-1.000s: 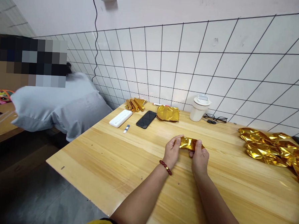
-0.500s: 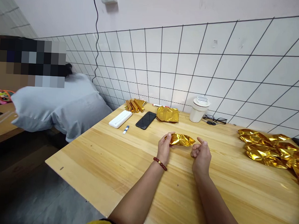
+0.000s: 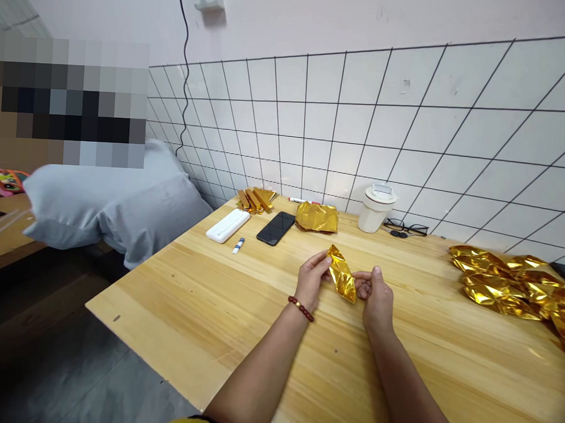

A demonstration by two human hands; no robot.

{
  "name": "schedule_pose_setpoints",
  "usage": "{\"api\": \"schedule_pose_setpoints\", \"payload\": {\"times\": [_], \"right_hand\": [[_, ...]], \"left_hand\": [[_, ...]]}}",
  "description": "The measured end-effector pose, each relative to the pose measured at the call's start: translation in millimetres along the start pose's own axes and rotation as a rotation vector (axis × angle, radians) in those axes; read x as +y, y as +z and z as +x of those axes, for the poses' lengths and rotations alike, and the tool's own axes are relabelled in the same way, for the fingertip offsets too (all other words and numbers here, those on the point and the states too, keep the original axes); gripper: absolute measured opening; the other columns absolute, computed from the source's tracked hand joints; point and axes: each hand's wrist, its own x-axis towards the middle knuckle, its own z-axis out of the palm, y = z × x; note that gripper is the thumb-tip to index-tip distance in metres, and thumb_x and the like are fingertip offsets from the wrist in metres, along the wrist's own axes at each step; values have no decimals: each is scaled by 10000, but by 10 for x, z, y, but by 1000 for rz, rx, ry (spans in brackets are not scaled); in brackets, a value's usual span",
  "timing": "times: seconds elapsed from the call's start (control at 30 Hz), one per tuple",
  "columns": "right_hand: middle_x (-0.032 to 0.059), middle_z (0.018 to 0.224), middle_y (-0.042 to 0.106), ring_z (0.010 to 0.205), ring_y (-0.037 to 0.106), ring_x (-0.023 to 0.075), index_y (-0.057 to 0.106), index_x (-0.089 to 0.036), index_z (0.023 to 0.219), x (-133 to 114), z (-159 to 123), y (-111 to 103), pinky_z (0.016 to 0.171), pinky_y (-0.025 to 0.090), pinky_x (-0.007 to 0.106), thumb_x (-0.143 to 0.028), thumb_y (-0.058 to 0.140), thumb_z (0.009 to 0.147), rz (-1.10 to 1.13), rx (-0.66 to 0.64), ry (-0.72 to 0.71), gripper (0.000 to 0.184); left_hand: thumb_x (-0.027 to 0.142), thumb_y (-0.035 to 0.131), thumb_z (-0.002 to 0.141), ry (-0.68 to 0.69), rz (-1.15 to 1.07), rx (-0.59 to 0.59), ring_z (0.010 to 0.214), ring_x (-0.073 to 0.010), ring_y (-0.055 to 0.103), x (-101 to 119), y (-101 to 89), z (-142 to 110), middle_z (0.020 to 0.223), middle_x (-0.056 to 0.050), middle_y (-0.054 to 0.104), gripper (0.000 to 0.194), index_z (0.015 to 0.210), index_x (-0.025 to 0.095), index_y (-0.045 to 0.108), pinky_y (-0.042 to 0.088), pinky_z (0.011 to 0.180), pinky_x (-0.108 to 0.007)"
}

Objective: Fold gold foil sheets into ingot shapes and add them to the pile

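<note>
Foil piece [image 3: 342, 274], gold and aslant, over the table [image 3: 186, 320]!

Left hand [image 3: 311, 278] pinches its upper end between thumb and fingers; right hand [image 3: 379, 300], fingers curled, has its index finger at the lower part, and whether it grips there I can't tell. Beyond lie a phone [image 3: 276, 228] and a creased foil stack [image 3: 317, 218].

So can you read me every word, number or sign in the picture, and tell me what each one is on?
There are no words or numbers I can read.
White power bank: any print is too small.
Little blue-and-white stick: its label is too small and blurred.
Red-and-white pen: too small to tell.
Black phone: dark screen, no writing seen.
Gold foil piece: no writing seen.
</note>
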Motion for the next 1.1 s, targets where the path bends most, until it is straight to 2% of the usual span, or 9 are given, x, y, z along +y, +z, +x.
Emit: {"api": "schedule_pose_setpoints", "payload": {"times": [0.13,0.23,0.43,0.6,0.73,0.8,0.9,1.0,1.1], "right_hand": [[-28,639,552,503,364,75,718,-158,890,-14,-18,22,496,284,244,-611,698,764,-19,-49,-60,471],[-45,639,560,534,431,88,705,-193,1021,-12,-26,29,534,352,244,-537,774,716,-18,-74,-52,465],[40,748,700,688,603,160,741,-177,828,35,-25,33,673,482,306,-500,815,668,-98,-167,-35,368],[-26,593,600,517,481,95,685,-177,787,61,10,46,499,386,241,-533,821,645,-46,56,-53,406],[-70,548,540,457,408,63,613,-195,808,40,55,44,430,311,203,-550,822,640,114,234,-68,444],[-63,566,564,473,432,66,602,-198,811,29,67,43,433,327,199,-541,840,613,143,251,-74,463],[-55,574,583,479,441,70,600,-198,824,26,67,45,435,338,201,-531,840,617,139,248,-80,460],[-49,588,590,482,447,75,593,-197,840,32,56,50,446,354,211,-520,819,659,113,218,-104,433],[-52,608,587,479,431,68,592,-193,861,42,42,52,452,348,211,-518,815,666,105,186,-111,439]], "left_hand": [[497,811,665,14,70,-41,510,-48,419,25,1,-32,633,-9,643,446,899,119,779,278,505,-208],[537,798,663,-27,143,-117,466,-34,373,31,6,-61,652,-26,659,463,845,112,780,253,483,-215],[489,843,606,-26,206,-149,500,-56,445,-9,11,-71,712,-51,699,437,824,117,770,335,519,-227],[555,798,648,34,123,21,563,-73,528,-14,0,-19,947,-106,743,499,894,123,753,407,575,-237],[695,682,715,69,2,86,923,-198,665,6,-11,13,1093,-164,723,654,1023,121,731,485,794,-302],[723,635,747,62,-12,65,1100,-242,639,18,-7,1,1223,-176,681,698,1125,141,704,482,882,-334],[589,764,715,79,17,20,1234,-247,575,6,12,-33,1346,-143,621,634,1197,188,677,444,1004,-346],[409,865,652,116,88,-43,1191,-224,596,-54,21,-47,1296,-102,652,620,1206,207,674,441,1030,-330],[478,797,721,138,166,-44,1024,-198,646,-118,6,-30,1181,-97,697,553,1184,196,687,521,858,-298]]}}
